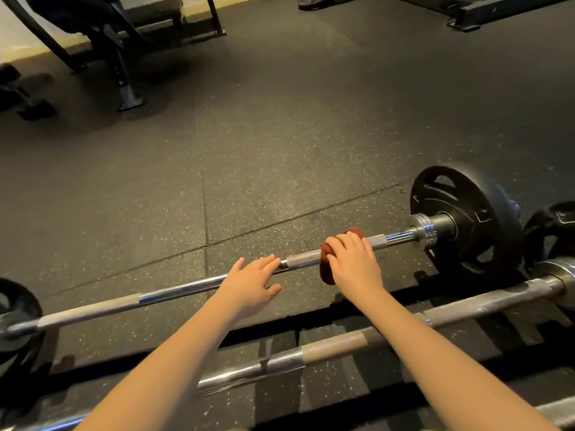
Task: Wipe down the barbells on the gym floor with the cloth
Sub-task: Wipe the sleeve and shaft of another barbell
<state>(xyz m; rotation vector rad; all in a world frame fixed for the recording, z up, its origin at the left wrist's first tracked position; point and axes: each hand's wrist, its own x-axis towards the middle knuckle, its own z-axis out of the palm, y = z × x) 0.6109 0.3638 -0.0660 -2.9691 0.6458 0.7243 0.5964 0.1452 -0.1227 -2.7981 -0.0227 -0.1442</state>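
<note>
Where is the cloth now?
Head view, right of centre: the red cloth is on the far barbell, under the right hand, between the left hand and the black plate.

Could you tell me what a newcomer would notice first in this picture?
At centre, the right hand grips a reddish-brown cloth round the far barbell, and the left hand rests open on the bar beside it. A black plate stands at right; a nearer barbell lies parallel.
</note>
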